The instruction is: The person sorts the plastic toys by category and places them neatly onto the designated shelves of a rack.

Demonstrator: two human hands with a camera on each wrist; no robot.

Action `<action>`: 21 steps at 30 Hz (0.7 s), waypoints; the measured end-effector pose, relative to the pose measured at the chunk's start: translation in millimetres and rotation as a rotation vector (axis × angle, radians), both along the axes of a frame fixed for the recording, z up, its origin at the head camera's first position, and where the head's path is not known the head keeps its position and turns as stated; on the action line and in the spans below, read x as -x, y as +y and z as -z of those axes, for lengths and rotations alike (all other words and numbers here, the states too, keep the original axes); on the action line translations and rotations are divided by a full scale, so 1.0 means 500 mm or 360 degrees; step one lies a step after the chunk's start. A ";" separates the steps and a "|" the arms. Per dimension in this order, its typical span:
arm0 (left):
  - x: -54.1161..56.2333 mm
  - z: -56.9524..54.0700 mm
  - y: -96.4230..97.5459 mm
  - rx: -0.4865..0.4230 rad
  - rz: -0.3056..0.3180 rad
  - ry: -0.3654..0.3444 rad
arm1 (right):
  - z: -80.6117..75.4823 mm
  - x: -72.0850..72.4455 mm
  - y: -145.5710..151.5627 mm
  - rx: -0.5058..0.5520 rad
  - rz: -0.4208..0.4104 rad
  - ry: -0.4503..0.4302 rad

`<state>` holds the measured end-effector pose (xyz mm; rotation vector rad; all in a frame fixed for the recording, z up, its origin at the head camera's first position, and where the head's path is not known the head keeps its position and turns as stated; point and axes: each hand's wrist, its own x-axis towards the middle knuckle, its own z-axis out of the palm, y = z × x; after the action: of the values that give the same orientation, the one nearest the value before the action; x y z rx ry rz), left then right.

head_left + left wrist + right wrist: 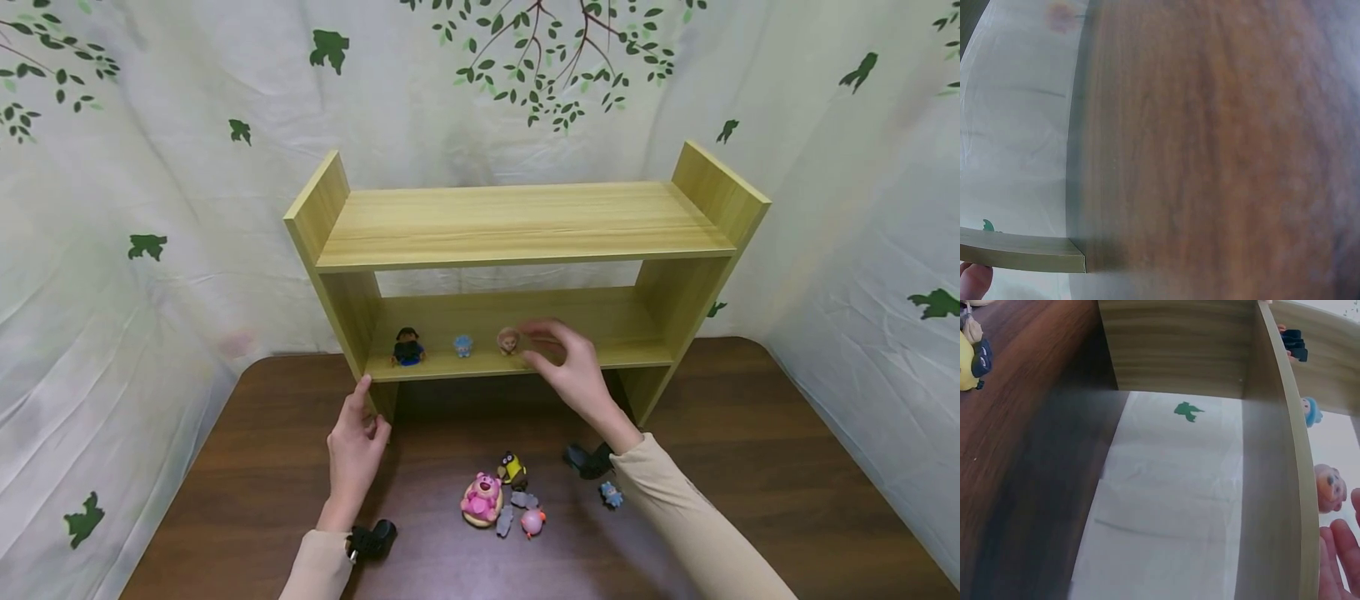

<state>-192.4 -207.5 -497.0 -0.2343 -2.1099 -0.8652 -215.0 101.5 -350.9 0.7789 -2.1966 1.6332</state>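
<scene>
A small brown animal-head figure (508,340) stands on the middle shelf of the wooden rack (525,223). Just to its right is my right hand (573,367), thumb and fingers apart and holding nothing; the right wrist view shows fingertips (1344,540) close beside the figure. Farther left on the same shelf are a small light-blue figure (462,346) and a dark-haired doll in dark clothes (408,347). My left hand (354,454) reaches up at the rack's left side, its extended index finger touching the shelf's front left corner.
On the brown table (247,500) before the rack lie a pink bear figure (482,498), a yellow-and-black figure (512,471), grey pieces (506,521) and a round pink figure (533,522). A blue figure (611,495) lies near my right sleeve. A printed curtain (187,208) hangs behind.
</scene>
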 end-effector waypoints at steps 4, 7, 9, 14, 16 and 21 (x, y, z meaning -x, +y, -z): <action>0.000 -0.001 0.001 -0.0004 0.0006 0.0007 | -0.002 -0.013 0.005 0.0021 0.0022 -0.0008; -0.001 -0.002 0.001 -0.0014 0.0011 -0.0007 | 0.004 -0.020 0.011 0.0029 0.0021 -0.0015; -0.001 -0.002 0.002 -0.0016 0.0010 -0.0016 | 0.007 -0.026 0.013 0.0041 0.0011 -0.0022; -0.001 -0.003 0.002 -0.0013 0.0012 -0.0023 | 0.013 -0.042 0.018 0.0069 -0.0029 -0.0043; -0.001 -0.003 0.003 -0.0005 0.0009 -0.0021 | 0.017 -0.048 0.019 0.0080 -0.0048 -0.0044; -0.001 -0.003 0.003 0.0009 0.0002 -0.0004 | 0.028 -0.059 0.019 0.0086 -0.0092 -0.0006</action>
<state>-191.8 -206.2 -495.6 -0.2376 -2.1150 -0.8612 -185.3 111.3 -364.7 0.8320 -2.1418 1.7148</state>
